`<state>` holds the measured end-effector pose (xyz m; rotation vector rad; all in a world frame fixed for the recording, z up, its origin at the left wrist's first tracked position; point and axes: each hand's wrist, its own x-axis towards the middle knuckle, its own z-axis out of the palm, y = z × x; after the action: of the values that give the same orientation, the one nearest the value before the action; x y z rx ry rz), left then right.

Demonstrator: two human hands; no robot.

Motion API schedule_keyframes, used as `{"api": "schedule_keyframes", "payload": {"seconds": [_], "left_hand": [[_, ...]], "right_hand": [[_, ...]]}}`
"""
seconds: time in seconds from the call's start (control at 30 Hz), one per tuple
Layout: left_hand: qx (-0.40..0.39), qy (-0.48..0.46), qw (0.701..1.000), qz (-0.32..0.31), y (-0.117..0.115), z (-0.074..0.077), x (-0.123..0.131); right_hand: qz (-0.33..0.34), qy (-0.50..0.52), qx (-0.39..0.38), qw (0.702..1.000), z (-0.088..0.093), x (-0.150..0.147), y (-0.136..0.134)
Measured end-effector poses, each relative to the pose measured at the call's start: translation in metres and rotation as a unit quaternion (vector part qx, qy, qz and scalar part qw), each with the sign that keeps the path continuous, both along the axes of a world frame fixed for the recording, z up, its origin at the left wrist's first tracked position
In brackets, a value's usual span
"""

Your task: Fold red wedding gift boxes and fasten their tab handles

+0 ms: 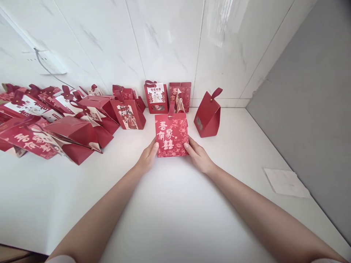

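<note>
A small red paper gift bag with white lettering and a floral print stands upright on the white table, a little beyond the middle. My left hand grips its lower left edge, thumb on the front. My right hand grips its lower right edge the same way. Both hands hold the bag between them. Its red handle tab sticks up at the top.
A heap of similar red bags lies toppled at the left. Upright bags stand by the wall: a picture bag, a floral one, a plain red one. A white paper sheet lies at the right near a grey panel.
</note>
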<state>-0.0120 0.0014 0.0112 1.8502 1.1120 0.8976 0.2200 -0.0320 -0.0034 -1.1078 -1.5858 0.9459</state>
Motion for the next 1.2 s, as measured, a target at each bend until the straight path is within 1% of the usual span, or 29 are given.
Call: {"api": "schedule_keyframes", "payload": {"seconds": [0.2, 0.53, 0.83, 0.93, 1.07, 1.1, 1.13, 1.2], "left_hand": [[-0.003, 0.0, 1.0, 0.002, -0.001, 0.001, 0.001], [-0.005, 0.007, 1.0, 0.006, 0.0, -0.001, 0.0], [-0.008, 0.008, 1.0, 0.008, 0.0, -0.002, 0.0], [-0.003, 0.007, 1.0, 0.021, 0.001, -0.002, -0.001], [0.015, -0.007, 0.994, 0.107, 0.004, -0.002, -0.005], [0.012, -0.017, 0.993, 0.115, 0.005, -0.003, -0.006], [0.006, -0.027, 0.993, 0.111, 0.006, -0.005, -0.007], [-0.005, -0.04, 0.996, 0.08, 0.007, -0.012, -0.008]], "right_hand": [[-0.002, -0.003, -0.002, 1.0, 0.0, 0.0, 0.0], [-0.01, 0.0, -0.01, 1.0, 0.001, 0.0, -0.001], [-0.008, -0.013, 0.0, 1.0, -0.001, 0.001, 0.0], [0.018, -0.046, 0.029, 0.998, -0.004, 0.001, -0.001], [0.047, -0.1, 0.09, 0.99, -0.006, -0.001, -0.007], [0.057, -0.115, 0.103, 0.986, -0.006, -0.001, -0.009], [0.067, -0.131, 0.117, 0.982, -0.005, -0.002, -0.011], [0.079, -0.155, 0.142, 0.974, -0.002, -0.003, -0.014]]}}
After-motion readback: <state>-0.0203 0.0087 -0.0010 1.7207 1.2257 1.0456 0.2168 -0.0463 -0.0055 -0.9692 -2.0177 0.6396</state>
